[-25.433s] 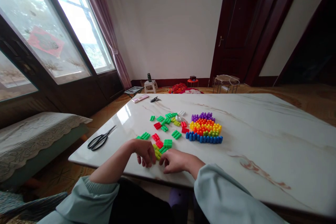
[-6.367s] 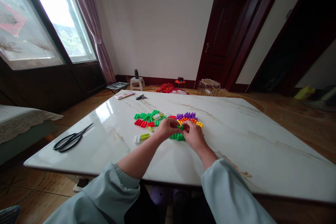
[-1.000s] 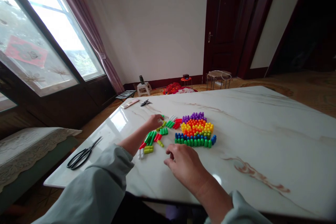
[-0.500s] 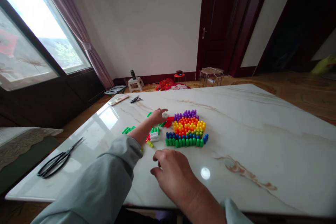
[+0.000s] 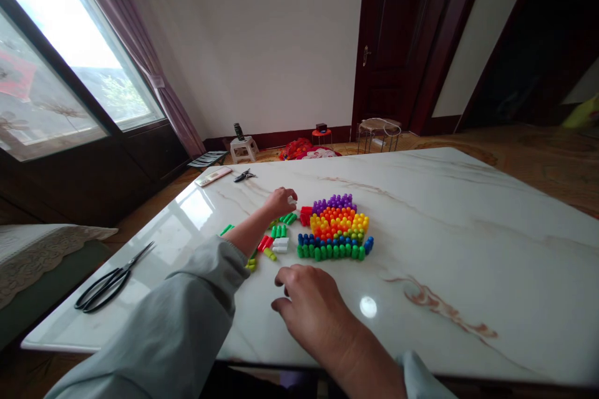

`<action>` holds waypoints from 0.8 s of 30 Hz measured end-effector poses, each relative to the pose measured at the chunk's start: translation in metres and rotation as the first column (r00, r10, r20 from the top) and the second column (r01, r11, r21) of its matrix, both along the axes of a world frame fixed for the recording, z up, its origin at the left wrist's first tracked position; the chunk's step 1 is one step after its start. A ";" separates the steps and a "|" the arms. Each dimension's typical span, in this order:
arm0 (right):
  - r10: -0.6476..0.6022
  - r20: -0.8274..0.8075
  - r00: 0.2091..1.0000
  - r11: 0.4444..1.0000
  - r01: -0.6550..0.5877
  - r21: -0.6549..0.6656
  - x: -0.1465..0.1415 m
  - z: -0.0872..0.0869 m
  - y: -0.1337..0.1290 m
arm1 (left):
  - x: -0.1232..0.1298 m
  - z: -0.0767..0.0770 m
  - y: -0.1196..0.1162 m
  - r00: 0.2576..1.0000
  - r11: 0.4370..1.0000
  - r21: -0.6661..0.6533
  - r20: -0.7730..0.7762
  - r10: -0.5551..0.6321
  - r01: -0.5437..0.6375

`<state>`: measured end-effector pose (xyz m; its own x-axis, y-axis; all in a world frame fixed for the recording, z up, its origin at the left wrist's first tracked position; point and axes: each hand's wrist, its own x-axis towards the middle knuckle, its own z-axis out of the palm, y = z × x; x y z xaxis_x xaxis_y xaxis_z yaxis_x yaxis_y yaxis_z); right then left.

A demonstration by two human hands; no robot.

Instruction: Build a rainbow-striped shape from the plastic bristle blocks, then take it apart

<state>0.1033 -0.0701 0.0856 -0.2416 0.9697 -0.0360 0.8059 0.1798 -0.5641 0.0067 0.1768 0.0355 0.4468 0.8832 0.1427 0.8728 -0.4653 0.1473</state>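
The left hand (image 5: 279, 200) is stretched far forward, pinching a white block (image 5: 292, 201); the right hand (image 5: 309, 297) curves palm-down, thumb and forefinger apart.

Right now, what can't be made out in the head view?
All in the head view:
- White piece: partly covered by the left hand; full shape unclear.
- Right hand: its back hides the palm, so whether anything is inside can't be told.
- Lime pieces: partly behind the left sleeve; count unclear.
- Pink flat item: markings too small to read.
- Yellow-green shape: blurred, cut off by the right edge.
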 end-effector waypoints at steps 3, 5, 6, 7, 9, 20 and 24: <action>0.009 0.002 1.000 1.000 -0.009 -0.003 -0.001 0.003 -0.001 | -0.017 0.018 -0.009 0.997 0.987 -0.139 0.009 -0.079 0.079; 0.021 0.000 1.000 1.000 -0.021 -0.004 -0.001 0.005 -0.002 | -0.025 0.027 -0.012 0.994 0.965 -0.241 0.001 -0.106 0.103; 0.026 -0.002 1.000 1.000 -0.026 -0.002 -0.002 0.005 -0.003 | -0.027 0.029 -0.013 0.995 0.958 -0.270 -0.005 -0.104 0.099; 0.030 -0.002 1.000 1.000 -0.030 0.000 -0.002 0.005 -0.003 | -0.028 0.030 -0.013 0.995 0.955 -0.283 -0.014 -0.100 0.092; 0.036 -0.003 0.999 0.999 -0.036 0.004 -0.002 0.005 -0.003 | -0.023 0.028 -0.013 0.993 0.963 -0.254 -0.039 -0.108 0.094; 0.091 0.001 0.996 0.996 -0.091 -0.012 0.002 0.000 -0.004 | 0.032 -0.009 -0.019 0.923 0.968 -0.128 -0.298 -0.245 0.216; 0.126 -0.007 0.992 0.991 -0.126 -0.037 0.002 0.003 -0.007 | 0.032 -0.009 -0.022 0.934 0.976 -0.070 -0.284 -0.219 0.208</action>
<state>0.1055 -0.0767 0.0889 -0.3623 0.9294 -0.0699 0.7753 0.2588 -0.5761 0.0386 0.1551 0.0266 0.6424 0.7646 -0.0524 0.7610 -0.6445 -0.0740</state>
